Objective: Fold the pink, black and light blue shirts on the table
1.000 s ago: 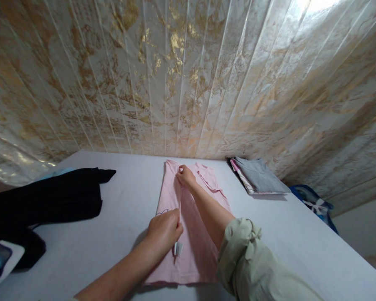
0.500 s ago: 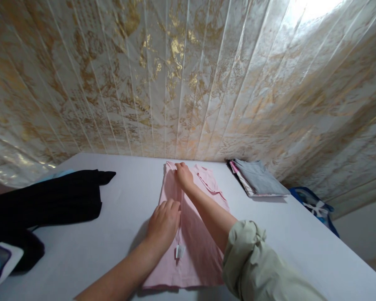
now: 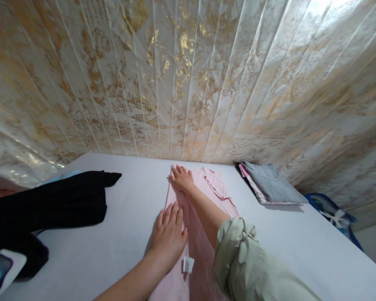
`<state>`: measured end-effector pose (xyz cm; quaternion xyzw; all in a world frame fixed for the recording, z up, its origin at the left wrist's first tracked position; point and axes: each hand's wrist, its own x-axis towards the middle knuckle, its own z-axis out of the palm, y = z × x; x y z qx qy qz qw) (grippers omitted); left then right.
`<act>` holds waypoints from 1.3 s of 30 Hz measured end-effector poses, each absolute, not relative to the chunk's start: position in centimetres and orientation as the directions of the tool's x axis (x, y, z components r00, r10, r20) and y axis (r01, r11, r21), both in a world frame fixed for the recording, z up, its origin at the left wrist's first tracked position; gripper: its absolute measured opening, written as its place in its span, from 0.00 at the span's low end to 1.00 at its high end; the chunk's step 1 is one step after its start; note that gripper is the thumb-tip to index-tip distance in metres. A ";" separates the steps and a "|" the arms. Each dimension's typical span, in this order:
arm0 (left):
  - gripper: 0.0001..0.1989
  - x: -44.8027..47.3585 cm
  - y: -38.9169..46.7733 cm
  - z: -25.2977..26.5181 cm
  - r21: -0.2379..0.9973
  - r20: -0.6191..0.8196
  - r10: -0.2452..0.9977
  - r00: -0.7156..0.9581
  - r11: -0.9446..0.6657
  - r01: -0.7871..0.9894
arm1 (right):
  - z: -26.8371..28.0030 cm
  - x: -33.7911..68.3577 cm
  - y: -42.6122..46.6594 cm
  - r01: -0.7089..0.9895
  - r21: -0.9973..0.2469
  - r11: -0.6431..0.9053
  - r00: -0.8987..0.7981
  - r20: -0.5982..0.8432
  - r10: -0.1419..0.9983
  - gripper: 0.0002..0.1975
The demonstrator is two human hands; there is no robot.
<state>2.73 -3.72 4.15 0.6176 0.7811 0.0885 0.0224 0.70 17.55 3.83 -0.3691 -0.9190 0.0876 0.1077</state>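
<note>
Nothing is pinched in my fingers: both hands lie palm down and flat, resting on the pink garment rather than grasping it. My left hand [image 3: 169,236] is the nearer one, set on the garment's left strip, with its fingers slightly spread and pointing away from me and its thumb held out to the right. That forearm comes up bare from the bottom edge, slanting rightward. My right hand [image 3: 181,179] is farther out, on the garment's far left corner, fingers splayed forward. Its arm stretches diagonally from the lower right across the cloth, with a pale green sleeve [image 3: 238,246] bunched around it.

Between my arms, the pink garment [image 3: 202,246] lies lengthwise on the white table [image 3: 128,251], its far end near the patterned curtain [image 3: 175,83]. A white label [image 3: 188,264] shows on it, just beside my left wrist. Well apart to the left is a black garment [image 3: 56,200]; to the right, a stack of folded clothes [image 3: 269,182] sits near the table's edge.
</note>
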 end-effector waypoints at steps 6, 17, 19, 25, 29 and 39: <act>0.29 2.8 -3.8 4.4 0.154 0.043 0.974 -0.223 0.214 0.965 | 3.8 -0.3 18.5 0.693 -0.265 0.671 -0.665 0.124 0.736 0.29; 0.28 2.7 -3.8 4.1 0.134 0.096 0.970 -0.224 0.210 0.968 | 4.2 6.0 14.1 0.557 -0.225 0.799 -0.805 0.089 0.587 0.27; 0.29 2.8 -3.8 4.0 0.126 0.110 0.969 -0.222 0.208 0.970 | 3.8 7.2 13.2 0.558 -0.242 0.794 -0.799 0.104 0.593 0.27; 0.28 2.5 -3.7 4.3 0.088 0.070 0.975 -0.209 0.203 0.975 | 5.1 10.2 13.3 0.574 -0.292 0.765 -0.757 0.167 0.632 0.27; 0.28 2.2 -3.8 5.5 0.129 -0.027 0.978 -0.205 0.207 0.970 | 6.4 17.0 16.0 0.706 -0.380 0.597 -0.555 0.226 0.801 0.23; 0.14 14.0 -6.8 8.6 0.452 -0.033 0.934 0.356 -0.304 0.839 | 4.6 25.0 21.9 0.855 -0.482 0.193 -0.198 0.041 0.979 0.11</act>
